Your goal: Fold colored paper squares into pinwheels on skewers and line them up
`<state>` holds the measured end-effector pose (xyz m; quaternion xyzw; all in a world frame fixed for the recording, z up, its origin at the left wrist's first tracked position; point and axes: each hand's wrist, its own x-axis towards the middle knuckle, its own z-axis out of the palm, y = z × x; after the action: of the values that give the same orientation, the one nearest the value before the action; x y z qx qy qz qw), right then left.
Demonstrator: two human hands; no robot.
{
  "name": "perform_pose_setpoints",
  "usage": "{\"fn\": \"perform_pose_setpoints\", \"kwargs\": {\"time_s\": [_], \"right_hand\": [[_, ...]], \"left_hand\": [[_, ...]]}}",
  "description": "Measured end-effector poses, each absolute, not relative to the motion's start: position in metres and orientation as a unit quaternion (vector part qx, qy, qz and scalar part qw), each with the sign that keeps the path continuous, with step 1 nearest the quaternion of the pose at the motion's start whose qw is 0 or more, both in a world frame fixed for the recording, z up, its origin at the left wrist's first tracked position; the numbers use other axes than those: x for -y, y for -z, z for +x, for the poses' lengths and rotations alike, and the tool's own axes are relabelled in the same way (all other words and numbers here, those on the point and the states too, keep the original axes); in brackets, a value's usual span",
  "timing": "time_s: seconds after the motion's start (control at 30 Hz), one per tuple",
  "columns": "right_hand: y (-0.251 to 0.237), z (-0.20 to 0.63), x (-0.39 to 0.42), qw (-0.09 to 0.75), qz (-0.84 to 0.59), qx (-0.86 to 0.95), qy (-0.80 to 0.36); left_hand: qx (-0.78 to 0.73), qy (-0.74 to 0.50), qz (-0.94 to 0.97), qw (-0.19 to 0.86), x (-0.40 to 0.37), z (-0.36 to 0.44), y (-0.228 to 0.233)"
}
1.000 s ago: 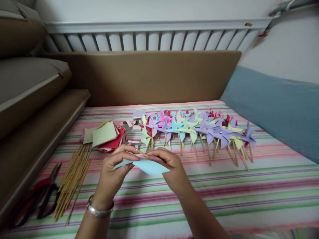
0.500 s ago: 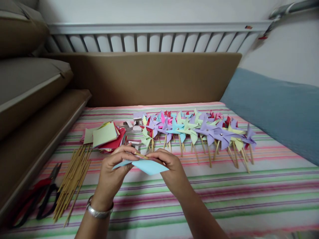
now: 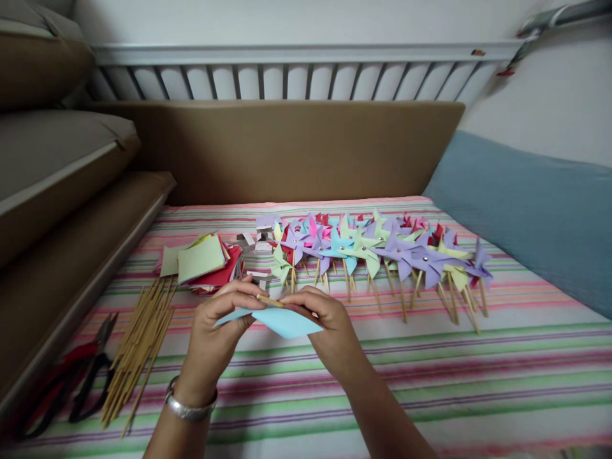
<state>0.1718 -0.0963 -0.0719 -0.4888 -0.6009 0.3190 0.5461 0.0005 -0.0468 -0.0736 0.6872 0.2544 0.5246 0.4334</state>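
My left hand [image 3: 215, 338] and my right hand [image 3: 329, 325] meet just above the striped bedsheet [image 3: 478, 363]. Between them they pinch a light blue paper piece [image 3: 287, 322] and a thin wooden stick [image 3: 270, 300] that lies across its top edge. The left thumb and forefinger grip the stick's left end and the paper's left corner. The right hand's fingers hold the paper from the right and cover the rest of the stick. A silver bracelet [image 3: 189, 408] circles my left wrist.
Several finished paper pinwheels [image 3: 382, 255] on sticks lie in a row behind my hands. A stack of coloured paper squares [image 3: 203, 261], a bundle of wooden sticks [image 3: 138, 350] and red-handled pliers [image 3: 71, 382] lie at the left. Brown cushions border the left, a blue pillow [image 3: 526, 204] the right.
Barely anything has shifted: both hands and the blue paper with the stick have moved slightly away from me. The grip is the same.
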Motion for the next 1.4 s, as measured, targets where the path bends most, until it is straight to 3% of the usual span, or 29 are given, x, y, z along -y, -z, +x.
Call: {"fn": "perform_pose_setpoints", "kwargs": {"time_s": [1.4], "right_hand": [[0.0681,0.1656,0.1007,0.570,-0.474,0.594,-0.314]], "left_hand": [[-0.309,-0.575,0.622,0.434,0.0539,0.0024,0.0720]]}}
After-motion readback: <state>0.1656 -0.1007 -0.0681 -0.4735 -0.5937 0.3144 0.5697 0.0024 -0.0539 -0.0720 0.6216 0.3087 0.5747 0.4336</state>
